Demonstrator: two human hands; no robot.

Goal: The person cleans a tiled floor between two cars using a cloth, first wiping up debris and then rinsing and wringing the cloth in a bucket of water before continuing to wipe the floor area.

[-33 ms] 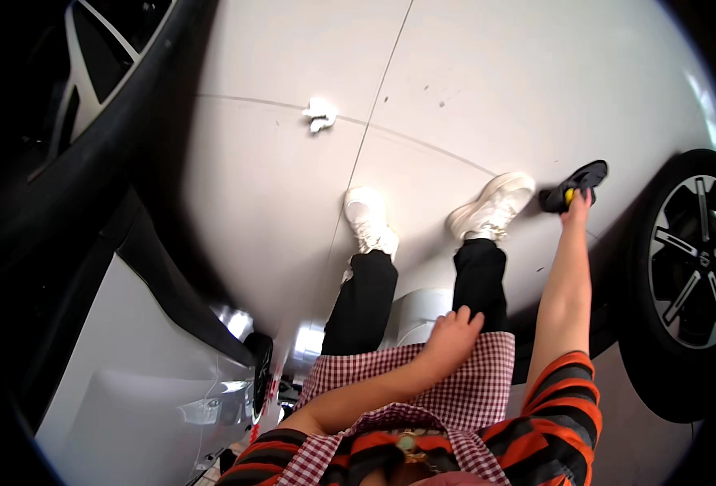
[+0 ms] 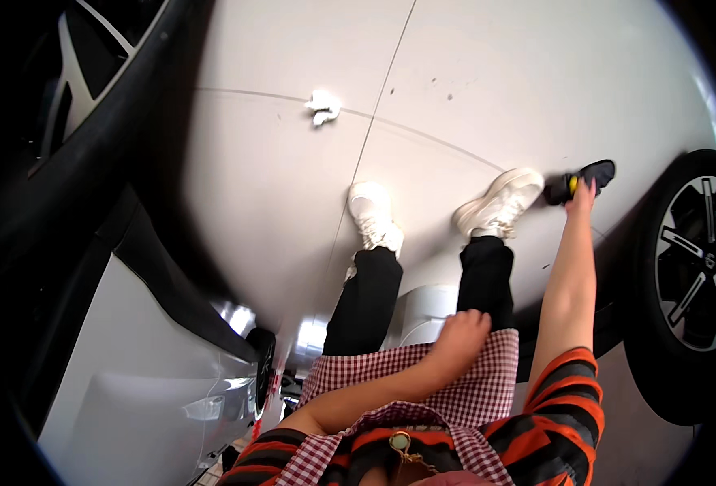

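My right hand (image 2: 582,196), arm stretched far out, grips a black tool (image 2: 597,172) with a yellow patch by the fingers. It has a rounded flat end and a darker block at the other; its exact kind does not show. The tool is beyond my right shoe, near a car wheel (image 2: 705,263), apparently low over the floor. Against the hem of my red-and-white checked apron (image 2: 487,385) lies my left hand (image 2: 461,344), bent across my body. Its fingers are curled in, with nothing visible in them.
A crumpled white piece (image 2: 323,108) lies on the pale tiled floor (image 2: 277,178). On the left stands a car with a large wheel (image 2: 74,89) and silver-grey bodywork (image 2: 131,381). My white shoes (image 2: 371,212) are apart, a rounded white object (image 2: 427,312) behind them.
The whole view has shifted slightly. My left fingers are curled a little tighter. The black tool in my right hand has turned slightly, and its grip is kept.
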